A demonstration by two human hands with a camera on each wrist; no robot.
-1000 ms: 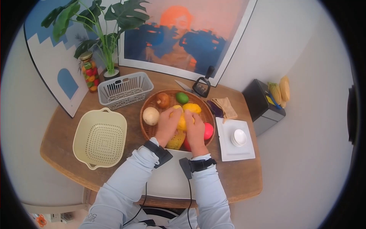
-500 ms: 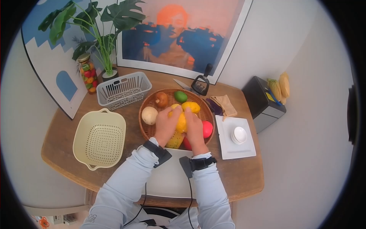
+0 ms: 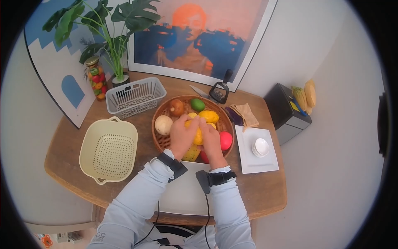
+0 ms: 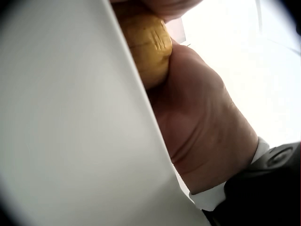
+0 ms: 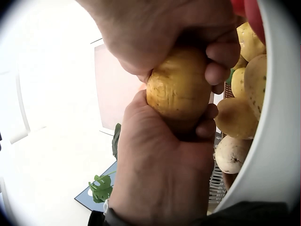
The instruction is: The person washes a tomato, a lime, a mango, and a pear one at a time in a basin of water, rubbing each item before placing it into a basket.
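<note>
Both hands hold one yellow fruit (image 3: 195, 133) above the front half of a round wicker basket (image 3: 154, 137). The left hand (image 3: 182, 137) curls round its left side, the right hand (image 3: 210, 143) round its right, thumbs close together on top. In the right wrist view the yellow fruit (image 5: 178, 89) sits between the right hand (image 5: 164, 33) and the left hand (image 5: 160, 160), fingertips wrapped behind it. The left wrist view shows the fruit (image 4: 153, 52) against the left palm (image 4: 197, 113). The basket holds a white round vegetable (image 3: 163, 125), an onion (image 3: 176, 107), a green fruit (image 3: 197, 104) and yellow ones.
A pale yellow colander (image 3: 108, 149) stands left, a grey basket (image 3: 136, 97) behind it. White plates with a small bowl (image 3: 260, 147) lie right, near cloths (image 3: 244, 115). A knife and a black-handled tool (image 3: 219, 92) lie behind; a white board (image 3: 182, 191) is under the forearms.
The hands stay round the yellow fruit over the basket. Their thumbs have drawn slightly closer together on top, and the fruit shows less between them. The head view has shifted a little.
</note>
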